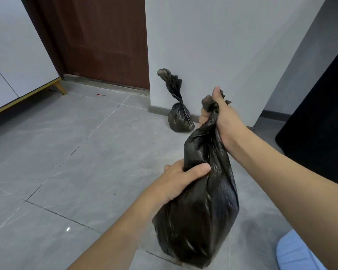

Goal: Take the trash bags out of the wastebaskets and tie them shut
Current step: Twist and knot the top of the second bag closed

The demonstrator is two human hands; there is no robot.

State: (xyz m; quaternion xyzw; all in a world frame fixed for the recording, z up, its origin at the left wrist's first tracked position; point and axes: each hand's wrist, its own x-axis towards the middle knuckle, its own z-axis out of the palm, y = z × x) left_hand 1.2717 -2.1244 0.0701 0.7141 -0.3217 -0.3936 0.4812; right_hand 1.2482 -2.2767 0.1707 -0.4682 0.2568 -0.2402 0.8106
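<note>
Black plastic, thin and glossy: the trash bag in hand point(199, 211) is held clear of the grey tiled floor point(66, 152), between the two hands.

Left to right:
- Left hand point(180, 179): curled around the bag just above its full belly, thumb lying across the front of the plastic. It grips the lower end of the gathered neck.
- Bag axis: long axis runs from the rounded bottom at lower centre up and slightly right to the twisted neck. Belly hangs below the left hand; the neck is drawn taut between the hands.
- Right hand point(221, 115): clenched on the top of the neck, thumb up, with a short frill of loose plastic sticking out above the fist. This hand is the higher and farther one; the left hand is nearer the camera and lower.

Hands are apart, one at each end of the neck, both clamped on the same bag.

Judgement: no knot is visible in the neck yet. The tie turns on that taut stretch between the hands; the right hand, holding the free end, looks best placed to loop it while the left hand anchors the load.

Second bag point(179, 115), neck already twisted upright, stands on the floor against the white wall point(203, 45), beyond the hands. No wastebasket identified with certainty.
</note>
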